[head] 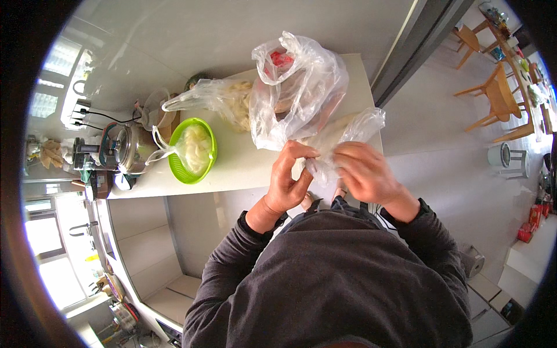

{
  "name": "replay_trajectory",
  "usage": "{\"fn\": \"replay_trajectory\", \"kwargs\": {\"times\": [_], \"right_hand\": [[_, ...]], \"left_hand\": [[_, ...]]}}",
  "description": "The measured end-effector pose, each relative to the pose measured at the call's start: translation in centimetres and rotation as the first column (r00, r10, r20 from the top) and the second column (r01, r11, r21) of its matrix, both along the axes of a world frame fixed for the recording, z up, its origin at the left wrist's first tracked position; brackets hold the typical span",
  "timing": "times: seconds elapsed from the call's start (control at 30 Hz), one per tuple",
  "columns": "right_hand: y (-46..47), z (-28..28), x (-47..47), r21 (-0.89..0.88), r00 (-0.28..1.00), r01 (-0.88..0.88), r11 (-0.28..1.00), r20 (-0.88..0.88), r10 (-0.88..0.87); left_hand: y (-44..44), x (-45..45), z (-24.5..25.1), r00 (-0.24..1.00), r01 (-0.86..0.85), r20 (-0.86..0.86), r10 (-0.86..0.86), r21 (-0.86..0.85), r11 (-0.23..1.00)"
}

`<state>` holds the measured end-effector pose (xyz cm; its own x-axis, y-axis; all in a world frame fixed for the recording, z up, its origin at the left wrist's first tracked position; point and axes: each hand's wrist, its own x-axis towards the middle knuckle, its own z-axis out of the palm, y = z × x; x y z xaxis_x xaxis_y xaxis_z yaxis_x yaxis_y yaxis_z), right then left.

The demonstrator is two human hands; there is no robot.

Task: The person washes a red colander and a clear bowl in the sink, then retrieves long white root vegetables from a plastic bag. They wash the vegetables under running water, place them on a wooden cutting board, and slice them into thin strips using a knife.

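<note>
A clear plastic bag (363,124) lies at the counter's front right, its gathered end between my hands. My left hand (290,172) pinches that end between thumb and fingers. Blurred by motion, my right hand (363,172) has its fingers against the same plastic; whether it grips is hard to make out. Pale contents show faintly through the bag. Just behind stands a larger translucent plastic bag (300,91) with something red and brownish inside. To its left rests another clear bag (237,100) holding pale yellowish food.
A green plastic basket (174,167) holds a tied bag of pale pieces (196,148). Left of it are a lidded metal pot (130,148) and black cords (109,116) plugged into the wall. The counter (230,167) ends at my waist. Wooden chairs (496,93) stand far right.
</note>
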<state>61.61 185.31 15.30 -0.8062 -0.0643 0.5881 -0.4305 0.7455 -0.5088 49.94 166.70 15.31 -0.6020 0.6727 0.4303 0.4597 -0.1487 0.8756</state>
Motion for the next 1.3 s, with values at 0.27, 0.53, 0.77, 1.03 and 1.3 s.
{"fn": "replay_trajectory", "kwargs": {"times": [0.27,0.53,0.77,1.03,1.3], "right_hand": [[0.9,-0.5,0.5,0.159,0.963,0.245,0.956,0.078,-0.260],[1.7,0.2,1.4,0.250,0.757,0.105,0.962,0.608,-0.240],[2.2,-0.8,-2.7,0.498,0.767,-0.162,0.852,0.607,-0.209],[3.3,-3.0,-3.5,0.253,0.525,-0.204,0.946,0.844,-0.112],[1.3,-9.4,-3.8,0.288,0.842,-0.087,0.954,0.533,-0.084]], "left_hand": [[-1.7,-0.6,1.6,0.976,-0.045,-0.213,0.051,0.033,0.998],[-1.9,0.2,0.6,0.992,0.116,0.039,-0.122,0.130,0.985],[-2.4,1.0,-0.2,0.840,0.172,0.459,-0.289,0.280,0.944],[-3.2,1.2,0.8,0.649,0.059,0.714,-0.265,0.299,0.952],[-3.3,0.8,1.2,0.681,0.107,0.702,-0.210,0.188,0.976]]}}
